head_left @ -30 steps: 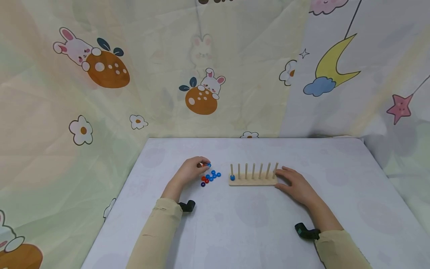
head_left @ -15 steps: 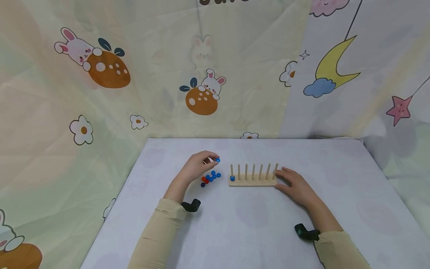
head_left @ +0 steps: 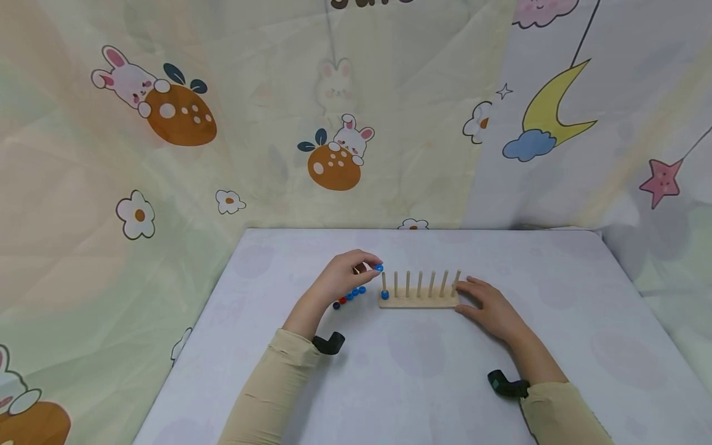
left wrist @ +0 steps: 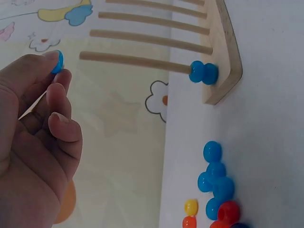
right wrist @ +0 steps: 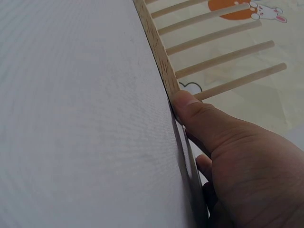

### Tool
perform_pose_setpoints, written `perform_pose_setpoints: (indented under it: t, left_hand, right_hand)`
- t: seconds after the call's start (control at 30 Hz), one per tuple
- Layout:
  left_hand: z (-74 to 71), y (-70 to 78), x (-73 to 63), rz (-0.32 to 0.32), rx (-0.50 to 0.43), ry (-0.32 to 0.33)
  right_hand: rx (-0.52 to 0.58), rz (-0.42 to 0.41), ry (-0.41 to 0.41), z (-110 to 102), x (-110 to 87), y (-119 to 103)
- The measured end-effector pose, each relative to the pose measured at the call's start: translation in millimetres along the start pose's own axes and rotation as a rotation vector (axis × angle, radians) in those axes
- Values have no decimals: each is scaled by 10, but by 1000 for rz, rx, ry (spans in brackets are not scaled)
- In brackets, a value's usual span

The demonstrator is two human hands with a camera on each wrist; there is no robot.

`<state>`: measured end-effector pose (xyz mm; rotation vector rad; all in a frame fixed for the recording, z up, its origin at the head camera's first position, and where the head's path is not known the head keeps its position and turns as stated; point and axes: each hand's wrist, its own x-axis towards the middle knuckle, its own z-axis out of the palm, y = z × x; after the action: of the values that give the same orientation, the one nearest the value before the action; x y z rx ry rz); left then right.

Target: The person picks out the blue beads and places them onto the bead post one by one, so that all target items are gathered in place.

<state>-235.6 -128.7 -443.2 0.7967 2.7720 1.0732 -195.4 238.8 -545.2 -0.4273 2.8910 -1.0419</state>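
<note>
My left hand [head_left: 346, 275] pinches a blue bead [head_left: 379, 268] between thumb and forefinger. It is close to the top of the leftmost peg [head_left: 384, 282] of a wooden peg board [head_left: 418, 302]. In the left wrist view the pinched bead [left wrist: 60, 62] shows just short of that peg's tip. Two blue beads [left wrist: 210, 74] are threaded at the foot of the same peg; the other pegs are bare. My right hand [head_left: 492, 306] grips the board's right end, thumb [right wrist: 184, 100] at the front corner and fingers behind, partly hidden.
Left of the board lies a loose group of blue beads [left wrist: 223, 189], with red beads [left wrist: 229, 212], a yellow bead [left wrist: 191, 207], an orange bead [left wrist: 189, 222] and a dark bead [head_left: 336, 305]. The left hand partly covers them in the head view. A printed cloth [head_left: 250, 93] hangs behind the table.
The left hand has lifted the blue bead from beside the loose beads and carried it right, to the leftmost peg's top. The right hand and the board have stayed put.
</note>
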Motion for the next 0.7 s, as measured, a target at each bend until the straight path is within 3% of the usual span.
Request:
perform_pose_setpoints:
  t: [0.23, 0.47, 0.7]
  left_hand:
    - [80, -4, 21, 1, -5, -20]
    - [131, -39, 13, -42, -39, -53]
    - [219, -113, 16, -22, -47, -48]
  right_hand:
    - [-6, -2, 1, -3, -1, 5]
    - [-7, -8, 3, -1, 2, 9]
    - [-5, -7, 4, -13, -5, -8]
